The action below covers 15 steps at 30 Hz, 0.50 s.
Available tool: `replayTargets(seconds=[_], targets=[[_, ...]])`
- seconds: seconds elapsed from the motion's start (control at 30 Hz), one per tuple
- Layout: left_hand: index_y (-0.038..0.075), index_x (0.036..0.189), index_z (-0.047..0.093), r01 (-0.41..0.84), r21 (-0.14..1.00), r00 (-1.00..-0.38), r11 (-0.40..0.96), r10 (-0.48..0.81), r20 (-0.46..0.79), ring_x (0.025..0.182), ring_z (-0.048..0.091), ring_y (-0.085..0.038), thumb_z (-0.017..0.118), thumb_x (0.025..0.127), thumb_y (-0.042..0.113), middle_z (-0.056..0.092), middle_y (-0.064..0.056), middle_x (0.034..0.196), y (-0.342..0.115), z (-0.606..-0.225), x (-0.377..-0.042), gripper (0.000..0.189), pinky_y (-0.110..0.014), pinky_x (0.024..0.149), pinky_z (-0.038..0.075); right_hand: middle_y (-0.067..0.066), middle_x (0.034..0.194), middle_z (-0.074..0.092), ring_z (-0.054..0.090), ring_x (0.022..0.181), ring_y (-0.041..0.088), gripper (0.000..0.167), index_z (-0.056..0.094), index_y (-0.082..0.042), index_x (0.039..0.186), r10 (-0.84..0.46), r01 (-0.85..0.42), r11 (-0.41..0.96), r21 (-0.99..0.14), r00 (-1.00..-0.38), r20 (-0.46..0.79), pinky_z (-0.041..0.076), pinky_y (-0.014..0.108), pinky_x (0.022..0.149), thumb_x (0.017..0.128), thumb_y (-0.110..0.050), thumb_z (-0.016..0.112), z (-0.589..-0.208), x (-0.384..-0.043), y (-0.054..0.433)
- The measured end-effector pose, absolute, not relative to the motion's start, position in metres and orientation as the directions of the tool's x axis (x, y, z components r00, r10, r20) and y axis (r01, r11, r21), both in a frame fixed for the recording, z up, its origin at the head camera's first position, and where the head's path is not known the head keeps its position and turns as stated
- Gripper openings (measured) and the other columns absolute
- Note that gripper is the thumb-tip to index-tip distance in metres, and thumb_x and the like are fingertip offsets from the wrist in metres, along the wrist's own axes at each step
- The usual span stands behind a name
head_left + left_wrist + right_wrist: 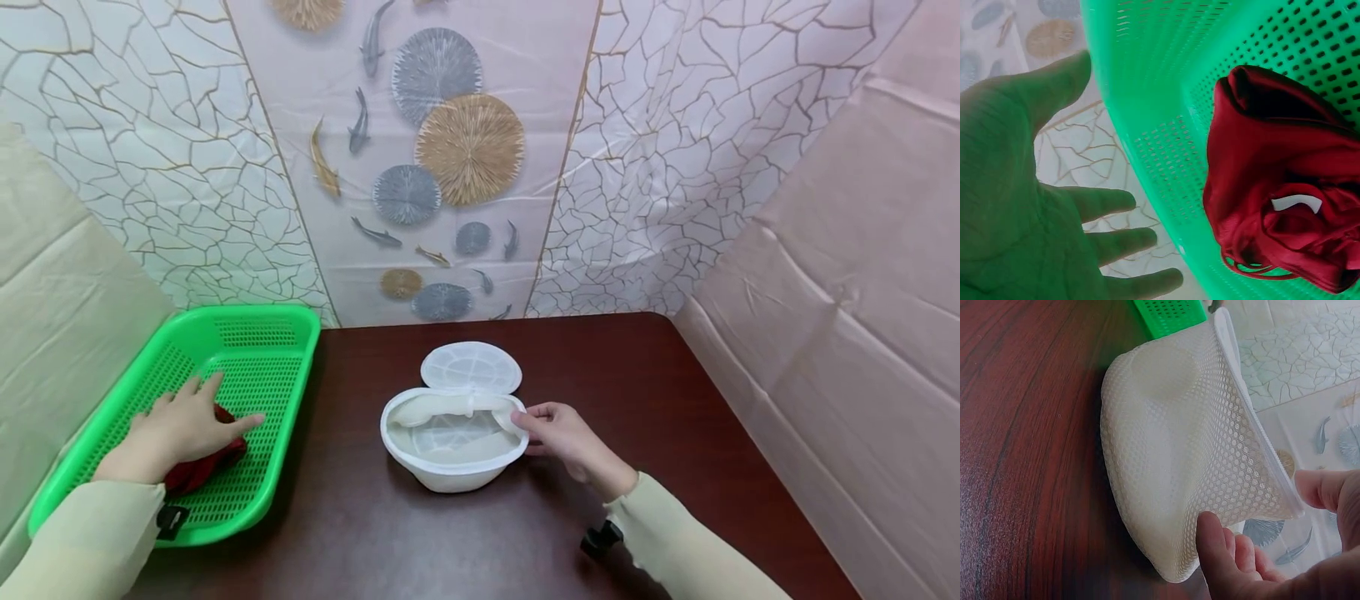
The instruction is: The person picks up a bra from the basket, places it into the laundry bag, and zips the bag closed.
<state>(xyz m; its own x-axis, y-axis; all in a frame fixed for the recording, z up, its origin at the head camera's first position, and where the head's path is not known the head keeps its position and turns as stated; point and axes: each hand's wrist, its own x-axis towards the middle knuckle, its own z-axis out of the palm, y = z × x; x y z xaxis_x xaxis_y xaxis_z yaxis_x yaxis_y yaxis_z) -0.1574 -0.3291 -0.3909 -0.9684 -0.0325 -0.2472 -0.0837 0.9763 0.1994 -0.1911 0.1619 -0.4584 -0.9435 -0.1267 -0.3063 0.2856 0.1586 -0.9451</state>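
A white mesh laundry bag [459, 479] stands on the table with its oval lid [471, 367] folded back. My right hand [558, 437] pinches the bag's right rim, the thumb at the edge and the fingers against the outer side. In the right wrist view, the bag's honeycomb mesh [1147, 444] and zipper edge show. My left hand [176, 425] hovers over the green basket with its fingers spread, holding nothing. Below it lies a crumpled red satin garment [1260, 156] with thin straps and a white tag; in the head view the hand partly hides it.
The green perforated basket [296, 400] stands at the left of the dark wooden table [360, 533]. Patterned cloth walls [637, 192] rise behind the table and along both sides. A black wrist device [600, 540] hangs below the right sleeve.
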Motion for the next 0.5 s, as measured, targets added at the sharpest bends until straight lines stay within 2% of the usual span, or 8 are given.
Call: replayTargets(seconds=[0.27, 0.5], targets=[[-0.016, 0.145, 0.013, -0.106, 0.205, -0.943, 0.973, -0.033, -0.331, 0.116, 0.015, -0.072, 0.051, 0.075, 0.082, 0.014, -0.047, 0.139, -0.338, -0.402, -0.161, 0.126, -0.081, 0.083, 0.021, 0.017, 0.098, 0.060, 0.066, 0.082, 0.023, 0.034, 0.056, 0.012, 0.106, -0.138, 0.274, 0.164, -0.948, -0.945, -0.297, 0.056, 0.037, 0.072, 0.091, -0.016, 0.067, -0.460, -0.189, 0.161], [-0.020, 0.140, 0.018, -0.082, 0.216, -0.935, 0.973, 0.001, -0.355, 0.117, 0.017, -0.072, 0.054, 0.077, 0.078, 0.015, -0.050, 0.136, -0.344, -0.407, -0.166, 0.122, -0.077, 0.088, 0.024, 0.016, 0.094, 0.062, 0.066, 0.080, 0.022, 0.026, 0.060, 0.011, 0.099, -0.135, 0.264, 0.185, -0.946, -0.947, -0.291, 0.055, 0.042, 0.076, 0.093, -0.014, 0.064, -0.461, -0.188, 0.159]])
